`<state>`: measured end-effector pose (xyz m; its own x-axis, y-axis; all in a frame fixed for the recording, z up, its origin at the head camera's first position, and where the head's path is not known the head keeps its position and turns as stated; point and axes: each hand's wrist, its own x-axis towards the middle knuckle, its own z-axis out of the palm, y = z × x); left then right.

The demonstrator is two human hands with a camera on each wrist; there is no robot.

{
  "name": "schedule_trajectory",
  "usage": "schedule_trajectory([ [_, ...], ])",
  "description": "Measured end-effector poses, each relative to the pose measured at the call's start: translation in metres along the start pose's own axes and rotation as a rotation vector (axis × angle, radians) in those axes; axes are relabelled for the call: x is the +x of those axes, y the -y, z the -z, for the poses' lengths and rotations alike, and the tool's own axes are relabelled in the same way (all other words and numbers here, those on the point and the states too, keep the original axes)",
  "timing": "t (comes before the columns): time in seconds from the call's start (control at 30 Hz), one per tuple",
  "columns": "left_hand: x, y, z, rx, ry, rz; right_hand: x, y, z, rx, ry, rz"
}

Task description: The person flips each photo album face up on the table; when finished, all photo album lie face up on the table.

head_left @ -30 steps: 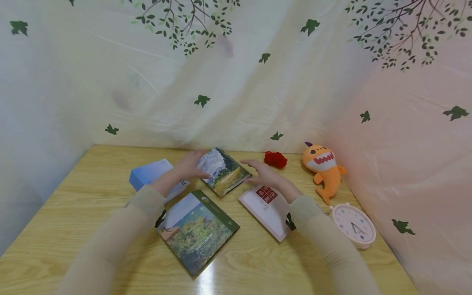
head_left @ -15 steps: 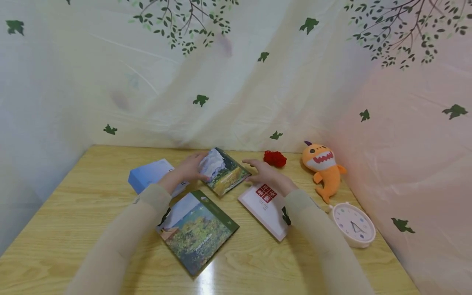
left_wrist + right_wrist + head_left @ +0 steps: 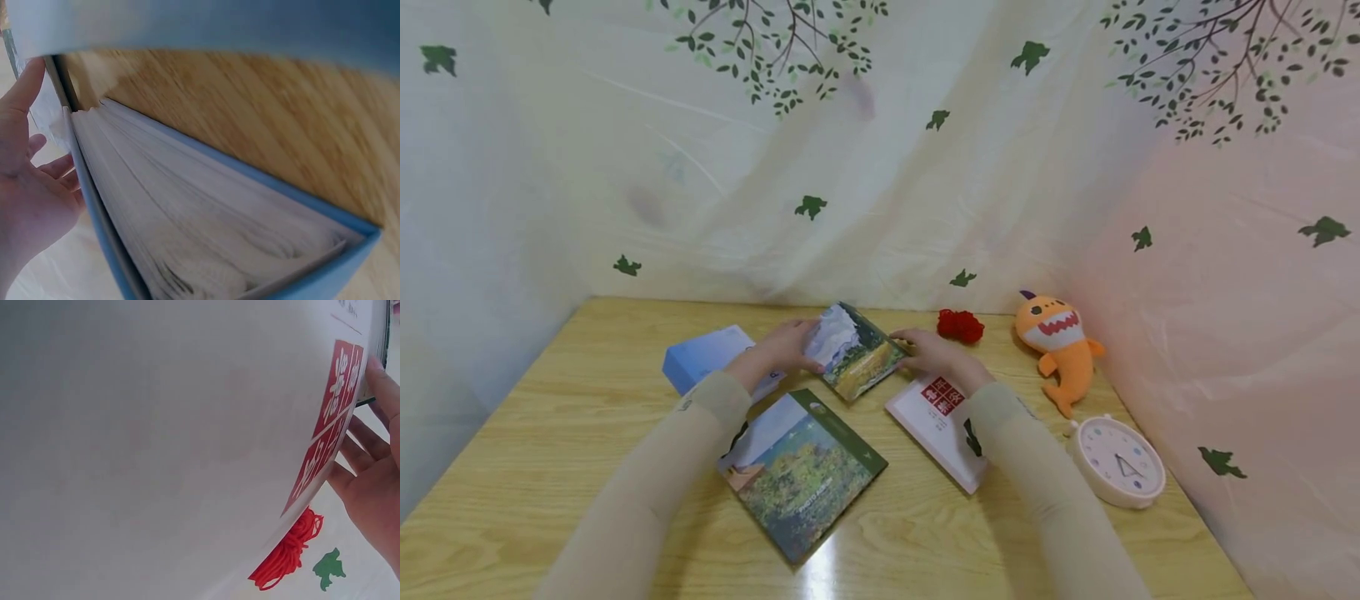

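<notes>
At the back middle of the table lies an album (image 3: 859,358) with a painted mountain-and-field cover. My left hand (image 3: 781,346) holds its left side, thumb at the front edge and fingers toward the back. Around its right corner, my right hand (image 3: 936,354) has thumb and fingertips; the exact contact is small in the head view. Under my left forearm is a blue album (image 3: 707,354), whose pages (image 3: 187,200) fill the left wrist view. A white album with a red square label (image 3: 942,396) lies below my right wrist. Nearer, a green-bordered photo album (image 3: 805,475) lies flat.
Along the right side are a red yarn bundle (image 3: 960,326), an orange shark plush (image 3: 1060,350) and a pale pink alarm clock (image 3: 1117,460). A printed cloth (image 3: 880,225) hangs behind the wooden table (image 3: 542,450), and another stretch closes off the right.
My left hand moved slightly right, then settled at the album's left side. My right hand shifted a little left onto its right corner. The albums stay where they were.
</notes>
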<state>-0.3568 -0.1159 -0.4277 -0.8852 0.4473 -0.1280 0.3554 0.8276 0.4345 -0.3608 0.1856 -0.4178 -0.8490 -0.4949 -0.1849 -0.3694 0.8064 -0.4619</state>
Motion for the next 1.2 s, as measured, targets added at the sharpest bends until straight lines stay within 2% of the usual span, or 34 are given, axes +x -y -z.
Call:
schedule_trajectory([
  [0.27, 0.0, -0.002, 0.0, -0.014, 0.026, 0.019, 0.0, 0.001, 0.001, -0.035, 0.007, 0.031],
  [0.53, -0.001, -0.001, -0.001, 0.014, 0.021, 0.003, -0.001, 0.001, 0.001, 0.021, -0.007, 0.023],
  [0.77, -0.002, -0.006, 0.0, 0.017, -0.001, -0.017, -0.006, 0.003, 0.006, 0.134, -0.03, 0.007],
  [0.97, -0.003, -0.011, 0.001, -0.046, -0.024, -0.003, -0.009, 0.006, 0.009, 0.119, -0.057, 0.028],
  [1.2, 0.003, -0.008, 0.0, -0.051, -0.088, -0.015, -0.009, 0.01, 0.012, 0.148, -0.109, 0.072],
])
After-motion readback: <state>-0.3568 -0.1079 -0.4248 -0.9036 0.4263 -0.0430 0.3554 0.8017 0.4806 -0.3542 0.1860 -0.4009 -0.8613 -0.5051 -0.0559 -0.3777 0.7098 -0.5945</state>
